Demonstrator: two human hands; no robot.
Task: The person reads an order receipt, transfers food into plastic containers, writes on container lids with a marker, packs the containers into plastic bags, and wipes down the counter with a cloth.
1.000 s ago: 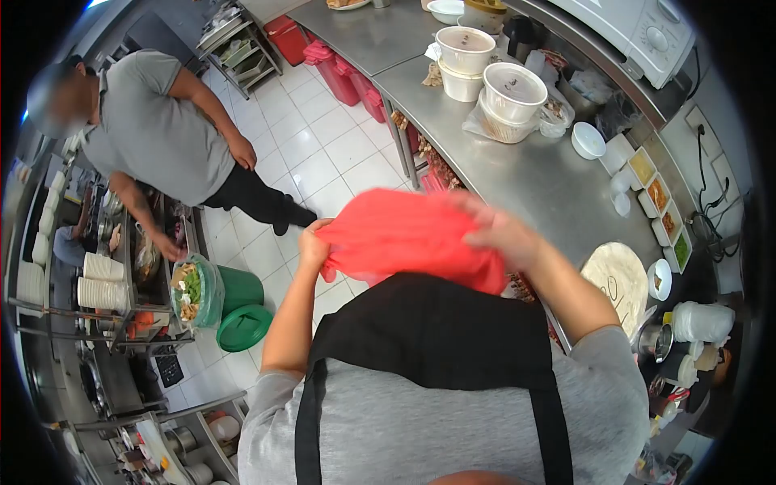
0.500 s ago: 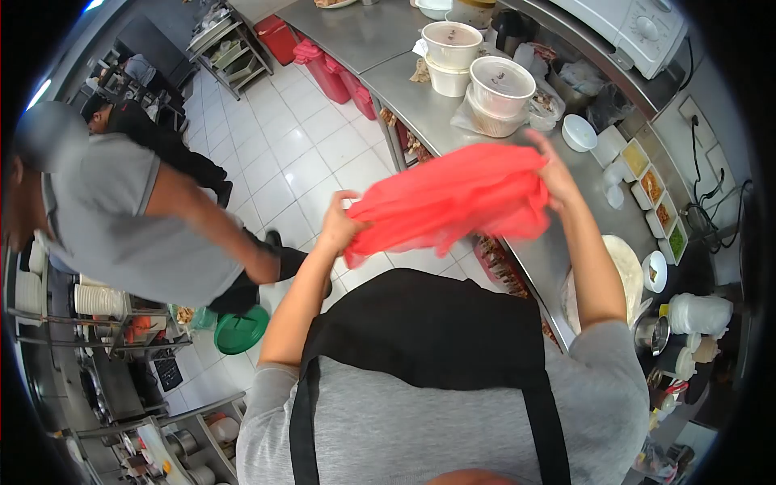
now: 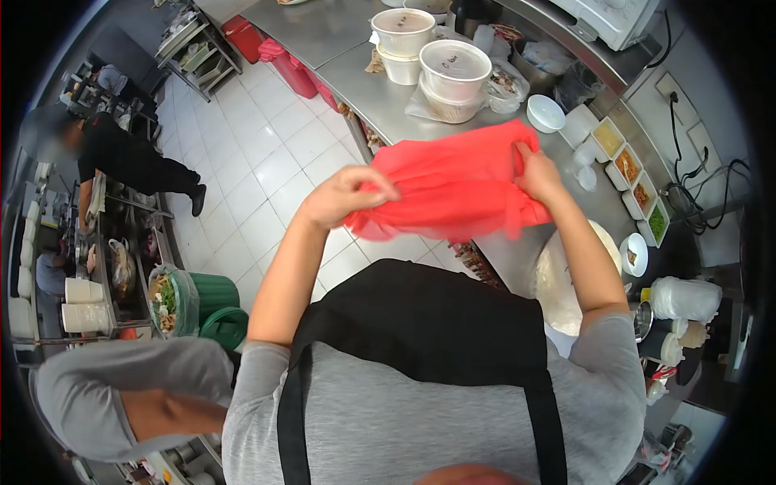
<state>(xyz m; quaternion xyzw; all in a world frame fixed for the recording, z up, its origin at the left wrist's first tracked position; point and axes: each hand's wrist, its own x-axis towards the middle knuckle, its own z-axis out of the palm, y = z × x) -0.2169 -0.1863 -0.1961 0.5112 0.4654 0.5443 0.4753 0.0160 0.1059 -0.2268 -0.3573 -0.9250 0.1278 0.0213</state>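
A thin red plastic bag point(image 3: 457, 182) is stretched between my two hands in front of my black apron, partly over the tiled floor and partly over the steel counter. My left hand point(image 3: 347, 196) has its fingers curled at the bag's left end, thumb and forefinger closing near the edge. At the right end, my right hand point(image 3: 537, 174) grips the plastic, with some fingers hidden behind a fold. Just beyond the bag stand stacked, lidded white tubs point(image 3: 454, 71) on the counter.
Along the steel counter point(image 3: 339, 36) are a white bowl point(image 3: 546, 113), a row of topping containers point(image 3: 626, 166) and a large whitish round item point(image 3: 578, 275). A green bin point(image 3: 214, 293) stands left. One co-worker's grey sleeve point(image 3: 133, 392) is close at lower left; another person point(image 3: 133, 158) works farther off.
The bag is spread flatter and sits slightly left in view. My left hand has shifted its hold along the bag's left end. The nearby co-worker has moved toward the lower left.
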